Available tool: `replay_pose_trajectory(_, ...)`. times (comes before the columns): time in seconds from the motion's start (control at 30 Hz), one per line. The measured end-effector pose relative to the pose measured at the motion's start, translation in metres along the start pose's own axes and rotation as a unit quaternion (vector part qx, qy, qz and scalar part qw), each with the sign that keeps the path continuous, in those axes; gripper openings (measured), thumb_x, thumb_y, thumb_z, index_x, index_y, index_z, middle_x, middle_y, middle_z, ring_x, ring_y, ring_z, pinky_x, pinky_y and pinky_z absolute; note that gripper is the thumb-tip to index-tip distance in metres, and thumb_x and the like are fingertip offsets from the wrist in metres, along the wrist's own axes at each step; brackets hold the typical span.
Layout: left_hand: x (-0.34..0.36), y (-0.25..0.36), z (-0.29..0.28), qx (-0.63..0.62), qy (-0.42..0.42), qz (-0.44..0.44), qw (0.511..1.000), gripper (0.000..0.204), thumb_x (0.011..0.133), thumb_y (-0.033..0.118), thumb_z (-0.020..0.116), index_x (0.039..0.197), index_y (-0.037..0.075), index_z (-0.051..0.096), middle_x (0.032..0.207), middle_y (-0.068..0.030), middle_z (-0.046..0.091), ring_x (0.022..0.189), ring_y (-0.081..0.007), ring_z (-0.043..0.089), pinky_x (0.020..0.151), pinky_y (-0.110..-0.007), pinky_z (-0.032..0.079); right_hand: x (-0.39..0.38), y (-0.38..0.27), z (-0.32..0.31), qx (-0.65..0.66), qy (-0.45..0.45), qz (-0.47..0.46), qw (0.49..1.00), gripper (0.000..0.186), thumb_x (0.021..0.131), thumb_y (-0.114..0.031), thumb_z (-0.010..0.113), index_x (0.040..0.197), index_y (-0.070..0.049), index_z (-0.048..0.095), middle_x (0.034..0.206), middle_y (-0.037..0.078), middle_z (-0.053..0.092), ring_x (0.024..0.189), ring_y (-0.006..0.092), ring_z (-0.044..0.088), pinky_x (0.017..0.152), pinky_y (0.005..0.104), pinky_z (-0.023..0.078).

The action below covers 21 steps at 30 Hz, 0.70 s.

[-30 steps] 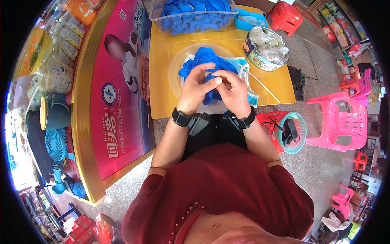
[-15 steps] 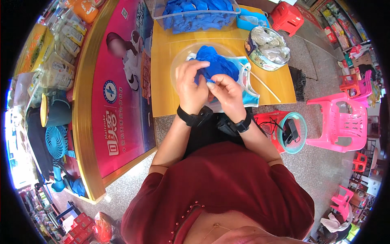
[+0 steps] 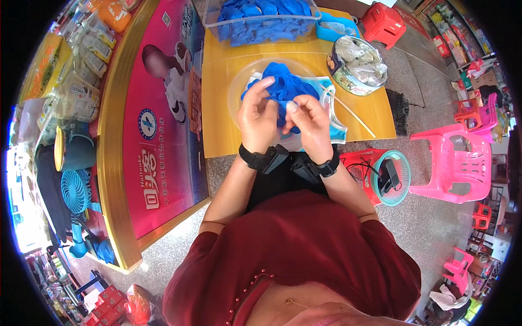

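Observation:
A heap of crumpled blue thin material (image 3: pixel 293 89) lies in a translucent round bowl (image 3: pixel 239 89) on the yellow table. My left hand (image 3: pixel 258 117) is over the bowl's near left side, fingers curled and thumb bent toward them. Beside it, my right hand (image 3: pixel 311 122) has its thumb against its bent fingers. Blue material shows between the two hands, but what each one pinches is too small to tell. Next to the bowl, a white and light-blue piece (image 3: pixel 338 133) lies partly under it, with a thin pale stick (image 3: pixel 353 114) across it.
Farther back stand a clear tub (image 3: pixel 261 24) of blue pieces, a small blue tray (image 3: pixel 326 32) and a round tin (image 3: pixel 348 81) holding crumpled plastic. A red basket (image 3: pixel 361 163), a teal basket (image 3: pixel 402 168) and a pink chair (image 3: pixel 457 163) stand right. A counter (image 3: pixel 117 136) borders the left.
My right hand has moved slightly right, away from my left hand, so the gap between them is wider. The blue heap has shifted a little under my fingers.

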<state>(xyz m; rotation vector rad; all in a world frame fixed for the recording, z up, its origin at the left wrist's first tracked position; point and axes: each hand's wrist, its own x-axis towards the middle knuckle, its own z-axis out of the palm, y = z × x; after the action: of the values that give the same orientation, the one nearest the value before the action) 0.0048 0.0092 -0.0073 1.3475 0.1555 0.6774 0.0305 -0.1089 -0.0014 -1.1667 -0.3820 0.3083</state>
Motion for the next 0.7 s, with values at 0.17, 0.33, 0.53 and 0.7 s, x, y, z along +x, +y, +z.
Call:
replay_pose_trajectory(0.17, 0.001, 0.001, -0.002, 0.179, -0.071, -0.005, 0.981, 0.034, 0.079, -0.009, 0.054, 0.109, 0.007, 0.062, 0.087, -0.0108, 0.061, 0.072, -0.0164, 0.060, 0.062, -0.027, 0.047, -0.001, 0.002, -0.004, -0.044, 0.023, -0.005, 0.999, 0.015, 0.092, -0.016, 0.062, 0.092, -0.003, 0.054, 0.073, 0.001, 0.055, 0.058, 0.0064, 0.054, 0.049, 0.0206, 0.045)
replay_pose_trajectory(0.33, 0.003, -0.016, -0.005, 0.122, -0.029, 0.107, 0.986, 0.039, 0.073, -0.013, 0.051, 0.100, 0.009, 0.068, 0.096, -0.0115, 0.058, 0.094, -0.0226, 0.056, 0.076, -0.029, 0.046, -0.013, 0.000, 0.013, -0.054, -0.036, 0.020, 0.998, 0.017, 0.092, -0.016, 0.062, 0.092, -0.002, 0.053, 0.075, 0.001, 0.056, 0.062, 0.0044, 0.053, 0.051, 0.0200, 0.045)
replay_pose_trajectory(0.53, 0.003, -0.013, -0.001, 0.104, 0.051, 0.110, 0.987, 0.052, 0.068, -0.015, 0.055, 0.111, 0.012, 0.065, 0.098, -0.0066, 0.065, 0.075, -0.0113, 0.055, 0.067, -0.024, 0.047, -0.011, 0.002, 0.008, -0.060, -0.039, -0.003, 0.997, 0.017, 0.092, -0.016, 0.062, 0.094, -0.002, 0.053, 0.074, 0.002, 0.056, 0.060, 0.0056, 0.054, 0.049, 0.0210, 0.046)
replay_pose_trajectory(0.7, -0.005, -0.001, 0.005, 0.118, 0.013, 0.053, 0.992, 0.048, 0.073, -0.013, 0.059, 0.116, 0.009, 0.061, 0.087, -0.0083, 0.067, 0.069, -0.0111, 0.057, 0.063, -0.025, 0.048, 0.003, 0.000, -0.001, -0.018, 0.054, 0.009, 0.998, 0.014, 0.094, -0.016, 0.058, 0.089, -0.005, 0.051, 0.066, -0.001, 0.049, 0.055, 0.0057, 0.048, 0.047, 0.0228, 0.046)
